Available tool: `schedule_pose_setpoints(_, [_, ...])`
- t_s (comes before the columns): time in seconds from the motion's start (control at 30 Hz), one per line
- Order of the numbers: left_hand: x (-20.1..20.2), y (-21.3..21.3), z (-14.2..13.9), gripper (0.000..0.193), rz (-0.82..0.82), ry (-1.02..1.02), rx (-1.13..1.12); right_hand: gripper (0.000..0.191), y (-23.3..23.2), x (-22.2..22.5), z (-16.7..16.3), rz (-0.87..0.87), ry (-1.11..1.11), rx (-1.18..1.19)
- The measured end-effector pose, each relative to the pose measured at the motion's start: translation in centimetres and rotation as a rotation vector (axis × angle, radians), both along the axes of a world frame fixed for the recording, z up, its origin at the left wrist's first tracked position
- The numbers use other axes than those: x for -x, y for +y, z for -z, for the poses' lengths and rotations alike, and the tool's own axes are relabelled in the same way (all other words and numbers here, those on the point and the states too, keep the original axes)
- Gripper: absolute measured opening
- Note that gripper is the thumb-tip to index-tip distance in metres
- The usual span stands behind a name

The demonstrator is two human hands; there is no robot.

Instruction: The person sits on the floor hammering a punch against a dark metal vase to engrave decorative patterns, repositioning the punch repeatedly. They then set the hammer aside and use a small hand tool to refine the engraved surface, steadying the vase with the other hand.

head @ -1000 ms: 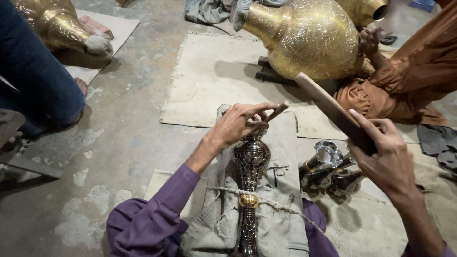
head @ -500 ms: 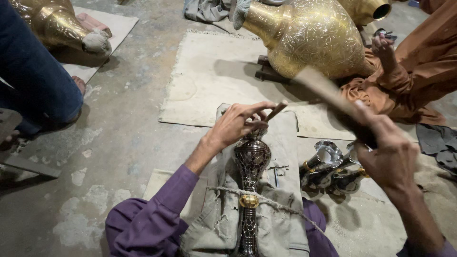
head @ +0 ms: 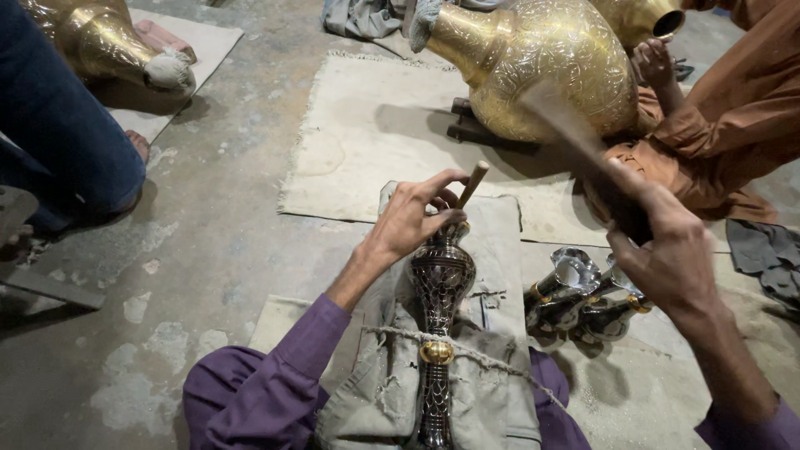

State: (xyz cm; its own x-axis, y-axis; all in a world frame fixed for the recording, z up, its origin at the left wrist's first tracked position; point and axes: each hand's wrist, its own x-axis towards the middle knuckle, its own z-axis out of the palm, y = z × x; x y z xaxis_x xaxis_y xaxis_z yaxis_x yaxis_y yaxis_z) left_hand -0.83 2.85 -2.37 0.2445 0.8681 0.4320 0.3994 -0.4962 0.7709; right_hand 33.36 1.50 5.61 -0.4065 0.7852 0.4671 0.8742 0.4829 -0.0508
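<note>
Our left hand (head: 412,218) pinches a wooden-handled punch (head: 472,183) against the top of the dark patterned vase (head: 441,287), which lies lengthwise on a padded cloth (head: 500,275) over our lap, tied down with a cord (head: 392,333). Our right hand (head: 667,258) is clenched round a mallet (head: 575,142), blurred and raised above the punch. We judge the chasing well along: pattern covers the body we can see. 2 or 3 similar pieces (head: 583,300) lie just beside the cloth.

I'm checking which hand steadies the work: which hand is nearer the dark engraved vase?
Left. The left hand rests on the top of the dark engraved vase, holding a small punch; the right hand is off to its right, raised, gripping a wooden stick.
</note>
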Motion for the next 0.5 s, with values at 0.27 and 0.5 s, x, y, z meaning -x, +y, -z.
schedule_pose_setpoints(0.27, [0.3, 0.1, 0.1, 0.052, 0.000, -0.022, -0.054, 0.063, 0.2, 0.4, -0.4, -0.015, 0.294, 0.123])
schedule_pose_setpoints(0.5, [0.5, 0.9, 0.9, 0.057, 0.058, 0.062, -0.088, 0.078, -0.6, -0.4, 0.5, 0.183, -0.100, 0.162])
